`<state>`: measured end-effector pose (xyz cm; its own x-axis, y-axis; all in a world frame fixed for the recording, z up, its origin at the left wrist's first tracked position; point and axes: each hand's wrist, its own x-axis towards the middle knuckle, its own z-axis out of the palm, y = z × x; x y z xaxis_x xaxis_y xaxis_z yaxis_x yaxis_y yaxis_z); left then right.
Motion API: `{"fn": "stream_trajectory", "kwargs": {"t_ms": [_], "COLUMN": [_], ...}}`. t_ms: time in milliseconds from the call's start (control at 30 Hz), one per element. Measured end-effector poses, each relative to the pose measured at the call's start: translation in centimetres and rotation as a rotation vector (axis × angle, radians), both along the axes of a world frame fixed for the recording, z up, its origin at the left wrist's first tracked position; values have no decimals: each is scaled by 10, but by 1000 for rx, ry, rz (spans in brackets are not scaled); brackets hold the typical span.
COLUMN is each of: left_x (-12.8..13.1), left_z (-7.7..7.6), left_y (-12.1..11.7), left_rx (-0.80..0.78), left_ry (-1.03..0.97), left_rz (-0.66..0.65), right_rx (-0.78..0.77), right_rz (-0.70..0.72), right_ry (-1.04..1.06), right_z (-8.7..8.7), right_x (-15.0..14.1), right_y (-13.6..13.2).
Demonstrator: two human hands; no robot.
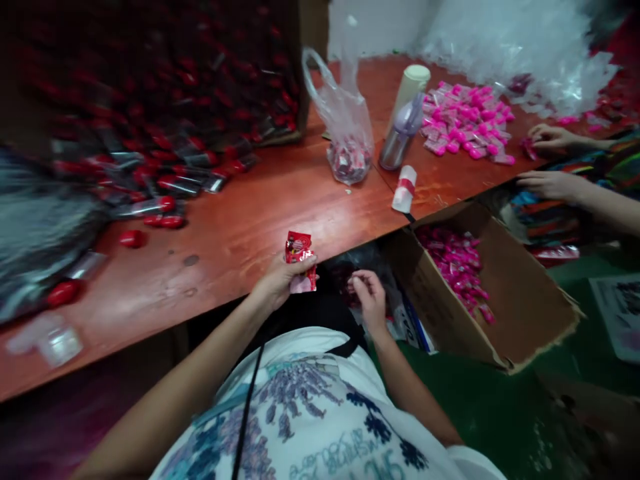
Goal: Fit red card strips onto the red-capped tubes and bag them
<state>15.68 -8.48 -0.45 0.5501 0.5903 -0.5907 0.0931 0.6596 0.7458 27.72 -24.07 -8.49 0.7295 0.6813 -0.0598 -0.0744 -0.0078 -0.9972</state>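
- White printed shirt fabric (310, 427) is filling the foreground, with a thin dark cord (249, 407) hanging down over it.
- Beyond it, the left hand (277, 273) is grasping a small, flat, glossy red packet (299, 245), its thumb pressing across the front; whether several are lying stacked there, I cannot tell. A paler pink part is showing at the bottom.
- That packet is sitting at the near edge of the reddish-brown wooden tabletop (240, 233), held up in the fingers.
- Judging by its shine, it is probably behaving as light, thin, flexible film, somewhat slippery and easily creased; pinching it flat by a side edge, thumb over fingers, is likely giving the surest hold.
- The right hand (370, 297) is hovering beside the packet, well apart from it, fingers curling toward the thumb; I cannot tell whether anything is caught between them. A crumpled clear plastic bag (397, 313) is lying just behind it, below the tabletop.
- To the right, an open brown cardboard box (530, 307) is holding small shiny pink pieces (455, 267).
- Farther off, a knotless clear carrier bag (350, 150) is standing on the tabletop, and a co-worker's hands (555, 187) are working near a pink-and-clear pile (470, 123).
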Motion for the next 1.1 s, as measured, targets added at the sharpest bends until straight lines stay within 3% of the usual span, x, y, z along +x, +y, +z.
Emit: {"fn": "stream_trajectory", "kwargs": {"t_ms": [133, 267, 433, 633, 733, 833, 967, 1033, 1100], "left_x": [-35, -68, -99, -118, -140, -170, -202, -211, -216], "left_z": [-3, 2, 1, -20, -28, -26, -3, 9, 17], "left_y": [-4, -3, 2, 23, 57, 107, 195, 244, 294], "left_rx": [39, 162, 130, 55, 133, 326, 695, 811, 911], "left_ry": [-171, -270, -360, -337, -271, -83, 60, 89, 238], "left_rz": [288, 562, 560, 603, 697, 788, 775, 865, 854], "right_rx": [23, 48, 164, 148, 120, 86, 12, -59, -134], "right_rz": [348, 445, 562, 691, 710, 685, 608, 564, 524], "right_ry": [-117, -138, -3, -210, -422, -680, -982, -1089, -1167], "right_z": [32, 48, 54, 53, 51, 46, 39, 39, 39], "right_x": [-52, -83, -114, -134, -126, -106, -72, -58, -49], "right_y": [39, 84, 127, 157, 179, 213, 282, 322, 360]}}
